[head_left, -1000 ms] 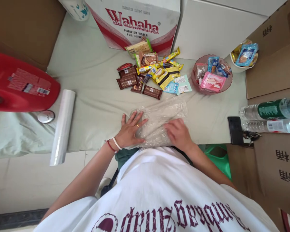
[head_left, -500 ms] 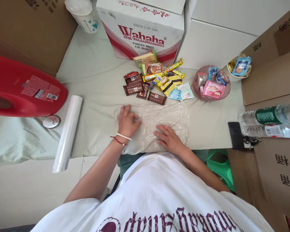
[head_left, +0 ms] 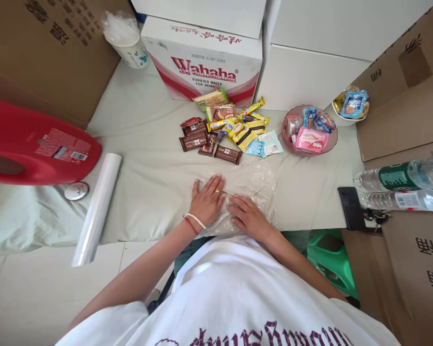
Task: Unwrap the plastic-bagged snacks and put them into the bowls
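A thin sheet of clear plastic film (head_left: pixel 261 180) lies wrinkled on the cloth-covered table, close to my body. My left hand (head_left: pixel 207 199) rests flat on its left part, fingers stretched out, a ring on one finger. Just beside it, my right hand (head_left: pixel 250 216) presses on the middle of the film with its fingers spread. Neither hand grips anything. Beyond the film is a pile of wrapped snacks, with brown chocolate-coloured bars (head_left: pixel 228 154) nearest and yellow packets (head_left: pixel 244 138) behind them.
A roll of plastic film (head_left: pixel 98 209) lies at the left by a red jug (head_left: pixel 39 149). A pink glass bowl (head_left: pixel 288 139) and a white bowl (head_left: pixel 342 120) hold snacks. Bottles (head_left: pixel 400 175) and a phone (head_left: pixel 351 208) lie right; a Wahaha carton (head_left: pixel 202 62) stands behind.
My left hand has moved right from the film's left edge onto it, its bent fingers now flattened. My right hand stays nearly in place. The whole view has shifted slightly.
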`<state>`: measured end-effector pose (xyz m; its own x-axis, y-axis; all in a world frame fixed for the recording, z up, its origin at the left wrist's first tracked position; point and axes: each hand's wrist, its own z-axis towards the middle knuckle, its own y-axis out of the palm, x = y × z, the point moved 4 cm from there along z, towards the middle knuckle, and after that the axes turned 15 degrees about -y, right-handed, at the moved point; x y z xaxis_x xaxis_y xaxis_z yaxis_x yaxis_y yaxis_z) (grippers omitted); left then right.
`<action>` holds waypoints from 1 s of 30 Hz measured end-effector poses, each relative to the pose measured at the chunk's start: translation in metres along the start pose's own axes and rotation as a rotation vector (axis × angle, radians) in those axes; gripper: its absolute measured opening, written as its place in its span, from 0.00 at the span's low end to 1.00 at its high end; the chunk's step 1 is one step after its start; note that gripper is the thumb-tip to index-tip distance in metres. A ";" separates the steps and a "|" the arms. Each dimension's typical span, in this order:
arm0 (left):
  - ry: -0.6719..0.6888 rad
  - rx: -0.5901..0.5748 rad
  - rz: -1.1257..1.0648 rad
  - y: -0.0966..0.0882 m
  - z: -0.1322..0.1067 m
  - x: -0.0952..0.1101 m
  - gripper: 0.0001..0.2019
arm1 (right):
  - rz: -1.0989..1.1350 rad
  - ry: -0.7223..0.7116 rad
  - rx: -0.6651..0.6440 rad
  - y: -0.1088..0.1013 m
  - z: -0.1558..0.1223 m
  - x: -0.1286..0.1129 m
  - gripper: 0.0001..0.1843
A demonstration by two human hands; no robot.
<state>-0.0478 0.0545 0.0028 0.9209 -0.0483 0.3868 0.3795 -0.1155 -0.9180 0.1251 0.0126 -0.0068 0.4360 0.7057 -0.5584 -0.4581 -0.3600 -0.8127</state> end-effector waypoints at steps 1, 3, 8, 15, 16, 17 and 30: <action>0.003 0.001 0.011 0.002 -0.001 -0.010 0.27 | 0.039 -0.006 0.006 -0.003 -0.002 -0.002 0.24; 0.010 0.015 0.027 0.003 -0.005 -0.024 0.28 | 0.150 -0.017 0.024 -0.012 -0.003 -0.004 0.23; 0.008 0.003 0.042 0.003 -0.009 -0.024 0.28 | 0.389 0.054 0.081 -0.070 0.028 0.019 0.18; 0.027 -0.006 0.014 -0.001 -0.007 -0.020 0.28 | -0.201 0.084 0.282 -0.165 0.170 0.135 0.19; 0.028 -0.008 0.017 -0.001 -0.008 -0.020 0.27 | -0.266 0.072 0.285 -0.168 0.193 0.152 0.20; 0.028 -0.010 0.020 -0.001 -0.008 -0.021 0.27 | -0.312 0.052 0.272 -0.168 0.215 0.167 0.20; 0.035 -0.004 0.012 0.000 -0.009 -0.022 0.28 | -0.316 0.035 0.353 -0.195 0.216 0.167 0.17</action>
<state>-0.0688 0.0461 -0.0052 0.9217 -0.0840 0.3787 0.3682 -0.1184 -0.9222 0.1197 0.3328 0.0948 0.6195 0.7240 -0.3032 -0.5315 0.1026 -0.8408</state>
